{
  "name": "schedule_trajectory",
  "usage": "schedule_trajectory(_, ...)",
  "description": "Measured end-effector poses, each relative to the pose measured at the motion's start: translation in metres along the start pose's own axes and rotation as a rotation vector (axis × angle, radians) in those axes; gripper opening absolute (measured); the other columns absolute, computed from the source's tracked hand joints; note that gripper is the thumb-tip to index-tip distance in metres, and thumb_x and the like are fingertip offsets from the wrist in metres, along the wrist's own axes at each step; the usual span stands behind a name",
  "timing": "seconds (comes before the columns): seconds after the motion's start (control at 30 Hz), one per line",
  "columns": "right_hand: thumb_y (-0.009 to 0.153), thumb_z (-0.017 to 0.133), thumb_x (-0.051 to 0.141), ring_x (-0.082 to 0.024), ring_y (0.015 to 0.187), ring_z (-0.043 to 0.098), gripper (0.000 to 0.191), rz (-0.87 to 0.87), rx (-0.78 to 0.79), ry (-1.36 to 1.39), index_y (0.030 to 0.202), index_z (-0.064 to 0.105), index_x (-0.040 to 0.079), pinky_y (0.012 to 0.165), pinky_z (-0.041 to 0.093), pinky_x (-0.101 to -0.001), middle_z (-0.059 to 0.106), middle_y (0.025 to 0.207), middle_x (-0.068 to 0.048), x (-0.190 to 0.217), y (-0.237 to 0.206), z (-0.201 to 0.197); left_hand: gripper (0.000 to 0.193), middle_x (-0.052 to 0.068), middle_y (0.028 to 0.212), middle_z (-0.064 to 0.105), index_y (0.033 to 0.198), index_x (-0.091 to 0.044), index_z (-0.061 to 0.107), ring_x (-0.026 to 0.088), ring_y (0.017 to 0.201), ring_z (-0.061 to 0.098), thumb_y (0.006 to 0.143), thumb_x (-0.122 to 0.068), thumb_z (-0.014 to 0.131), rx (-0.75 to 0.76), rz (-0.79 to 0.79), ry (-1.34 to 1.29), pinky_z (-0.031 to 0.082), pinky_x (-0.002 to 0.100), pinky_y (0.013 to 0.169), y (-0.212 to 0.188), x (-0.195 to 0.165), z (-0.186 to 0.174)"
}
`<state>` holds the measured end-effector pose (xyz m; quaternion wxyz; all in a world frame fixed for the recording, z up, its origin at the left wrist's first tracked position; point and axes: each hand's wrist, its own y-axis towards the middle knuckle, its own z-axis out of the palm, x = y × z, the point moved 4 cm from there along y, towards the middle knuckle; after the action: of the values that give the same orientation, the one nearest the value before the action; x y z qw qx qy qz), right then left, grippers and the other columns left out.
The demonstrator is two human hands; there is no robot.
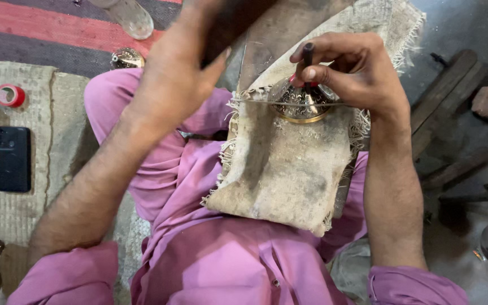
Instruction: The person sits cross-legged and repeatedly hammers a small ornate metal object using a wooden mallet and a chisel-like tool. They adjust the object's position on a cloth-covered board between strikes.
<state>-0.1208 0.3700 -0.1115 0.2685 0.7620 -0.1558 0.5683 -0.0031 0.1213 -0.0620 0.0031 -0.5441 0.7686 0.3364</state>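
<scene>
A red tape roll (pixel 10 95) and a dark phone (pixel 13 158) lie on the woven mat (pixel 7 209), well left of the brass bowl (pixel 302 104). Nearer, still left of the bowl, the left hand (pixel 179 73) is raised and clenched round a dark block (pixel 230 22) that looks like a mallet; its far end runs out of view, so I cannot tell its shape. A second small brass piece (pixel 126 57) sits on the mat behind that arm.

The bowl itself rests upturned on a burlap pad (pixel 283 164) over the person's lap, with a thin wire or rod (pixel 289 103) lying across it. The right hand (pixel 348 70) is directly over the bowl, fingertips pinching a slim dark punch (pixel 307 56) upright against the patterned metal.

Risk, as I judge it: a blow landing off the punch's head would hit the pinching fingers, just beside the bowl. A tilted punch could skid and scar the pattern. The pad is soft, so the bowl may shift under a strike.
</scene>
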Motion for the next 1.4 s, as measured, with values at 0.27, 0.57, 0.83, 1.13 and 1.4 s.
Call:
schedule_trajectory(0.27, 0.108, 0.076, 0.017, -0.022, 0.093, 0.079, 0.022, -0.116, -0.232, 0.273, 0.120, 0.069, 0.000, 0.087, 0.072, -0.0362, 0.076, 0.101, -0.012, -0.029, -0.015, -0.020, 0.067, 0.025, 0.128, 0.067, 0.154, -0.013, 0.042, 0.038, 0.126, 0.064, 0.094, -0.014, 0.071, 0.393, -0.514, -0.251, 0.051, 0.048, 0.101, -0.046, 0.023, 0.008)
schedule_trajectory(0.57, 0.113, 0.079, 0.012, -0.022, 0.092, 0.077, 0.021, -0.097, -0.556, 0.451, 0.123, 0.067, -0.002, 0.090, 0.068, -0.0365, 0.074, 0.098, -0.015, -0.034, -0.076, -0.049, 0.070, 0.018, 0.128, 0.065, 0.146, -0.008, 0.050, 0.033, 0.119, 0.065, 0.086, -0.031, 0.078, 0.632, -0.353, -0.422, 0.050, 0.043, 0.101, -0.081, 0.004, 0.024)
schedule_trajectory(0.83, 0.113, 0.080, 0.005, -0.022, 0.093, 0.077, 0.019, -0.090, -0.546, 0.347, 0.124, 0.067, -0.005, 0.094, 0.069, -0.0391, 0.075, 0.097, -0.015, -0.018, -0.075, -0.036, 0.093, 0.021, 0.136, 0.055, 0.145, 0.001, 0.044, 0.041, 0.128, 0.052, 0.086, -0.061, 0.079, 0.296, -0.320, -0.083, 0.045, 0.051, 0.104, 0.000, -0.075, 0.082)
schedule_trajectory(1.13, 0.112, 0.073, -0.001, -0.024, 0.095, 0.078, 0.015, -0.029, -0.481, 0.271, 0.125, 0.066, -0.005, 0.093, 0.068, -0.0381, 0.076, 0.098, -0.016, -0.005, -0.083, -0.029, 0.086, 0.014, 0.152, 0.053, 0.155, -0.012, 0.044, 0.031, 0.144, 0.053, 0.084, -0.030, 0.089, 0.400, 0.007, -0.722, 0.044, 0.041, 0.121, 0.004, -0.029, 0.083)
schedule_trajectory(1.4, 0.105, 0.071, -0.008, -0.022, 0.097, 0.077, 0.014, 0.024, -0.245, 0.053, 0.119, 0.067, -0.007, 0.092, 0.067, -0.0330, 0.075, 0.106, -0.016, 0.020, -0.017, 0.015, 0.091, 0.020, 0.156, 0.044, 0.159, -0.011, 0.037, 0.039, 0.145, 0.042, 0.084, -0.026, 0.087, 0.329, -0.069, -0.595, 0.036, 0.046, 0.119, -0.011, -0.020, 0.064)
